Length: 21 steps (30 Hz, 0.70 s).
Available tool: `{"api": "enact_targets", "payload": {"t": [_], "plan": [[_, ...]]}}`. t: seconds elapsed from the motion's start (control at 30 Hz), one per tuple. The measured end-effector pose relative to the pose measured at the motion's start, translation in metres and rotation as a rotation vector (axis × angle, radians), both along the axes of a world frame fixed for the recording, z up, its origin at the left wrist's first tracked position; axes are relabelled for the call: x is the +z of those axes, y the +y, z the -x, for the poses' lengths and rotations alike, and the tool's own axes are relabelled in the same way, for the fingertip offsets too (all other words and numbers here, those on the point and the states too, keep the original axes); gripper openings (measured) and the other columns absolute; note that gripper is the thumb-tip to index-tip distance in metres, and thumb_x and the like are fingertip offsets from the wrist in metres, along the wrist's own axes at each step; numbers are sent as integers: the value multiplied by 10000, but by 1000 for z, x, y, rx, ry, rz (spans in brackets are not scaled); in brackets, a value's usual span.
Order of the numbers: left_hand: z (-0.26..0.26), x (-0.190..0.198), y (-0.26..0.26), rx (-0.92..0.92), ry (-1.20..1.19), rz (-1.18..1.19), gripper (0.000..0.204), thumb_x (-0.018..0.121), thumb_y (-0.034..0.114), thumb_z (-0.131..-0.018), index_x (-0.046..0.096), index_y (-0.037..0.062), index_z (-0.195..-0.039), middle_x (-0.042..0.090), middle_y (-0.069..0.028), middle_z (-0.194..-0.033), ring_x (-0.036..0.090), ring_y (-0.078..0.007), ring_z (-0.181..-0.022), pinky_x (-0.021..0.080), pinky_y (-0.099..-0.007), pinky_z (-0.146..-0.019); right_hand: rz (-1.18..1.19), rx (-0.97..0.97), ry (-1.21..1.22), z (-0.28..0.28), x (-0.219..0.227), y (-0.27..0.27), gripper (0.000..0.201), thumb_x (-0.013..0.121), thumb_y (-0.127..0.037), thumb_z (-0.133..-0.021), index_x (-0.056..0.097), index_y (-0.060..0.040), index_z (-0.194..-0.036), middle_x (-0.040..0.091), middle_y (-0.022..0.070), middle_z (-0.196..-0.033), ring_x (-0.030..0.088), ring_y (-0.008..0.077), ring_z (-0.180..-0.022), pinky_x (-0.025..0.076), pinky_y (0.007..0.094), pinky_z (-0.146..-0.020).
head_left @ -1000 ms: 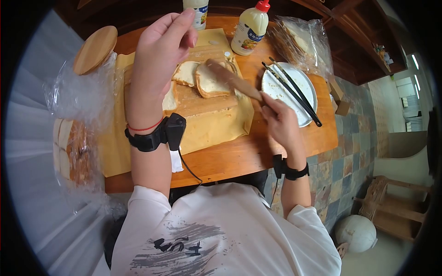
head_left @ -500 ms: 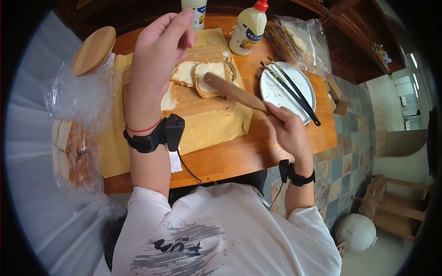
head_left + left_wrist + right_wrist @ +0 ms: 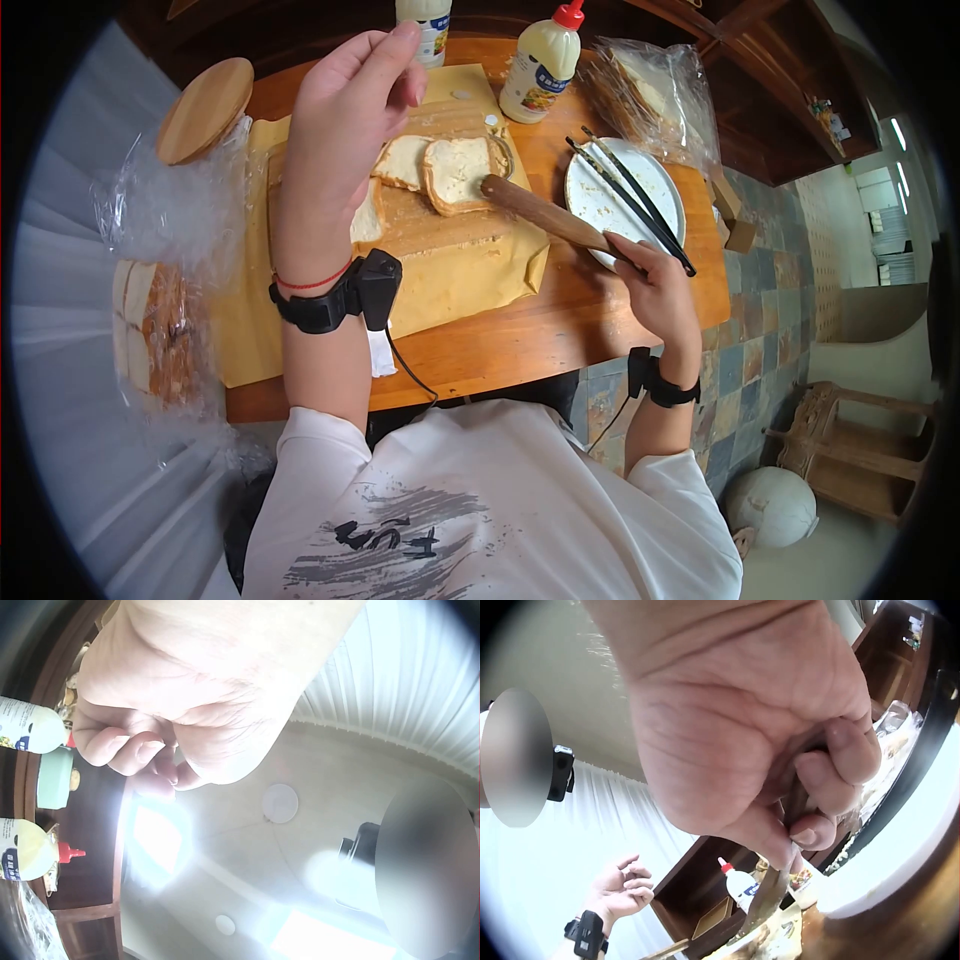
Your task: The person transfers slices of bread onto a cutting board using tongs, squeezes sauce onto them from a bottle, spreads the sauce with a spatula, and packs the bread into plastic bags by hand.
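Observation:
In the head view my right hand [image 3: 660,290] grips a wooden spreader [image 3: 550,216] by its handle, thumb along the top. The spreader's tip is right at the lower right edge of a bread slice [image 3: 458,172] whose top is dabbed with pale spread. Partly under that slice lies another slice [image 3: 402,160]; a third slice [image 3: 367,215] is half hidden behind my left forearm. All lie on a wooden cutting board [image 3: 440,238]. My left hand [image 3: 350,105] is raised above the board's left side, fingers loosely bent, holding nothing.
Brown paper [image 3: 470,295] lies under the board. A red-capped sauce bottle [image 3: 541,70] and a second bottle [image 3: 430,30] stand behind. Right are a white plate [image 3: 600,205] with black tongs [image 3: 645,203] and bagged bread [image 3: 650,90]. Left are a round wooden board [image 3: 205,108] and bagged loaf [image 3: 150,325].
My right hand has drawn the spreader across the slice, rightward and toward my body, so its tip went from the slice's top to its edge. The left hand stays put.

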<state>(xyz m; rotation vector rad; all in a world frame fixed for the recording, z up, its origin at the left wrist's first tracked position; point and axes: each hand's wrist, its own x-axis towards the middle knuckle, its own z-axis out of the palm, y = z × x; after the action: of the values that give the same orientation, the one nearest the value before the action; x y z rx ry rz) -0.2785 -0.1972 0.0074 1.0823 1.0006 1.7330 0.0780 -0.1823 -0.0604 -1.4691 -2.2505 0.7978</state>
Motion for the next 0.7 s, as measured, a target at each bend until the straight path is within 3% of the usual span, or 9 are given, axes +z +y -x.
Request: {"api": "enact_targets", "payload": {"t": [0.03,0.13,0.27,0.43,0.57,0.63,0.7], "plan": [[-1,1,0,10,-5,15,276,657,282,-1040,639,72,-862,590,31,-725,405,-10,-592,296,-194,-546,-26,26,25,3,-2,-2,340,670,-83,-939,732,-102,-1273,678,166,-892,649,349,-795,506,395,-729],[-3,0,0,10,-6,27,271,656,281,-1041,636,72,-869,590,30,-730,396,-9,-588,296,-195,-546,-14,115,15,23,-1,-11,342,676,-78,-937,733,-120,-1271,663,169,-881,640,386,-829,507,415,-744],[-2,0,1,4,-7,28,266,655,280,-1041,633,74,-875,585,31,-728,386,-11,-584,295,-196,-548,0,89,-64,19,-3,-8,330,672,-66,-935,741,-105,-1255,686,162,-893,657,357,-820,513,400,-746],[4,2,-2,40,-14,26,267,650,281,-1042,631,75,-874,577,30,-725,384,-14,-582,296,-197,-547,80,-36,92,-16,-13,8,323,661,-47,-932,729,-20,-1246,721,201,-936,694,275,-832,521,372,-769],[13,5,-5,105,-16,13,278,643,282,-1044,618,81,-853,568,25,-724,373,-22,-572,290,-207,-543,11,-12,160,8,-12,12,340,657,-61,-945,706,-15,-1279,715,216,-945,697,286,-830,527,370,-784],[16,6,-6,114,-18,4,293,638,279,-1046,596,88,-828,545,28,-707,361,-28,-565,282,-214,-540,-51,43,176,27,-22,14,320,637,-84,-962,709,-36,-1270,711,214,-963,686,382,-856,526,423,-783],[18,7,-7,124,-22,-3,310,633,276,-1048,574,95,-803,522,32,-690,349,-34,-558,275,-221,-537,-55,73,59,47,-15,11,325,630,-101,-960,711,-52,-1271,712,220,-985,676,417,-896,526,452,-805]]}}
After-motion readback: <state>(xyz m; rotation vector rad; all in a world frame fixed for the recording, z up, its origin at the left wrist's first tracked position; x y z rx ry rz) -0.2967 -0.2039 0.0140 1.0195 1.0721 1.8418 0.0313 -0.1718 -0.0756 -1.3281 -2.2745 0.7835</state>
